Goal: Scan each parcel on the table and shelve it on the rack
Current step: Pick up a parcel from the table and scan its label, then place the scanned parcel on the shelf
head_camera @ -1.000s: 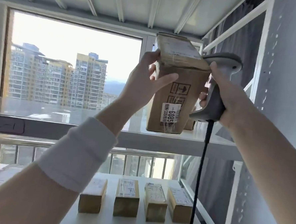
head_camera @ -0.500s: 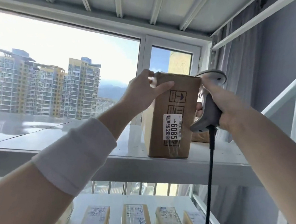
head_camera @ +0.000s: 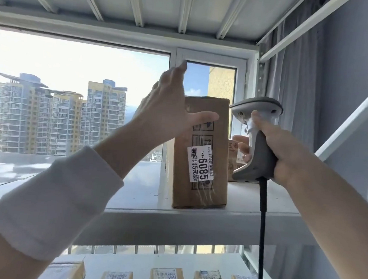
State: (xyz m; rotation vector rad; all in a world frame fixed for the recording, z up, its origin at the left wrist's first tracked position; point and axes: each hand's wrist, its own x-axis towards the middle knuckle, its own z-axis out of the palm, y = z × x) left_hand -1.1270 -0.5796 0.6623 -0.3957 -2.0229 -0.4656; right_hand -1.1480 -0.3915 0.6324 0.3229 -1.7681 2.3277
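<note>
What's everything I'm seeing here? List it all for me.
Tall brown cardboard parcel labelled 6085: one, brown, upright on the upper shelf.
Smaller brown cardboard parcel: one, brown, behind the scanner.
Small labelled brown parcels: five, brown, lower shelf.
White metal rack: one, white, two shelves showing.
Grey handheld barcode scanner: one, grey-white, black cable, in the right hand.
Grey curtain: one, grey, far right.
Left hand: open, fingers straight, at the tall parcel's top.
Right hand: grips the scanner.
</note>
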